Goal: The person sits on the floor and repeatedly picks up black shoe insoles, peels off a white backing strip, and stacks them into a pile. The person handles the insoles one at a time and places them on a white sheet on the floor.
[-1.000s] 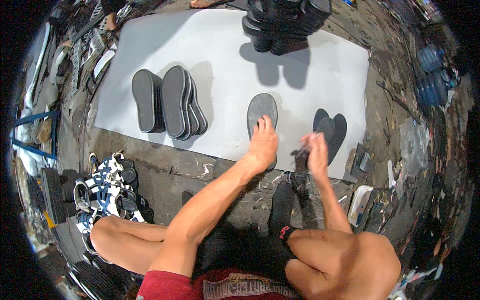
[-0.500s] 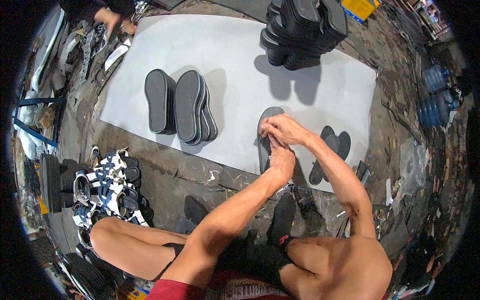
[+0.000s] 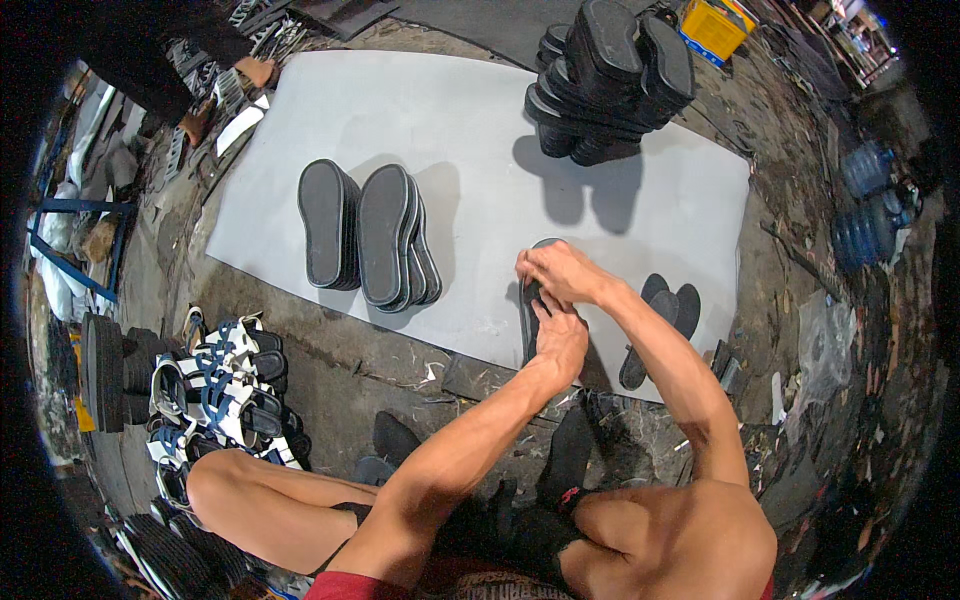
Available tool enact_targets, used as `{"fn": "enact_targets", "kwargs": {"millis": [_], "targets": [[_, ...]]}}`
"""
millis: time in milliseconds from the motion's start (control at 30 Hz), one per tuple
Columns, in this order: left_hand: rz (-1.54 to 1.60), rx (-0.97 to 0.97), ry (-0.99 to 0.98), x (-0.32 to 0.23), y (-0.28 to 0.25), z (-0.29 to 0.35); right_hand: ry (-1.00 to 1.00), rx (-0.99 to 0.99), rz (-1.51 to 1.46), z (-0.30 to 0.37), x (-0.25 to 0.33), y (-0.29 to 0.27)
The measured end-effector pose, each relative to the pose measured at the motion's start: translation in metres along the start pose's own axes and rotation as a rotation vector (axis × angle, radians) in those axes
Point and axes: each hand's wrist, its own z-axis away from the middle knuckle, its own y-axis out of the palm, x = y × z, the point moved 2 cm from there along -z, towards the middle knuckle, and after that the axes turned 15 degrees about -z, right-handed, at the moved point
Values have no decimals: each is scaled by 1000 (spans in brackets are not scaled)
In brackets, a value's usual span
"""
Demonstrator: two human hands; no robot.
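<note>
- The left hand (image 3: 560, 338) lies flat, palm down, on a dark shoe sole (image 3: 530, 300); its fingers are stretched and press the sole against the grey sheet (image 3: 480, 130). It does not close around anything.
- The right hand (image 3: 552, 272) is at the far end of the same sole, at 12 o'clock from the left hand and almost touching it. Its fingers are bent and come together at the sole's upper edge. If they pinch the sole or a small tool, I cannot tell.
- The sole lies near the middle of the picture, on the near part of the sheet, long side running from 12 to 6 o'clock. Both hands cover most of it.
- At 3 o'clock from the hands, a small heap of thin dark cut pieces (image 3: 665, 320) lies near the right edge of the sheet, apart from the hands.
- At 9 o'clock from the hands, two rows of dark soles (image 3: 365, 235) stand on edge on the sheet, just beside each other.
- At 12 o'clock, far on the sheet, a tall stack of dark soles (image 3: 605, 80) throws a shadow toward the hands.
- At 8 o'clock, off the sheet on the dirty floor, a pile of blue and white sandals (image 3: 220, 385) lies near the person's left knee.
- At 1 o'clock, beyond the sheet, there is a yellow box (image 3: 715, 25).
- At 11 o'clock, the bare feet of another person (image 3: 225, 95) show at the far left corner of the sheet.
</note>
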Motion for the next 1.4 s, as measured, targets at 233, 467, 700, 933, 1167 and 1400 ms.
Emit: {"fn": "enact_targets", "kwargs": {"millis": [233,467,700,933,1167,1400], "targets": [[-75,-179,-137,2,15,-2,-30,-426,105,1,-34,-24],[113,-259,-187,12,31,-4,95,-750,136,57,-40,1],[351,-339,-21,55,31,23,71,-688,103,142,13,76],[176,-258,-137,31,11,-1,103,-488,269,210,69,154],[-435,111,-212,-23,-18,-39,-7,-690,-240,133,47,161],[-345,72,-152,-21,-26,-42,40,-596,-243,105,9,172]]}}
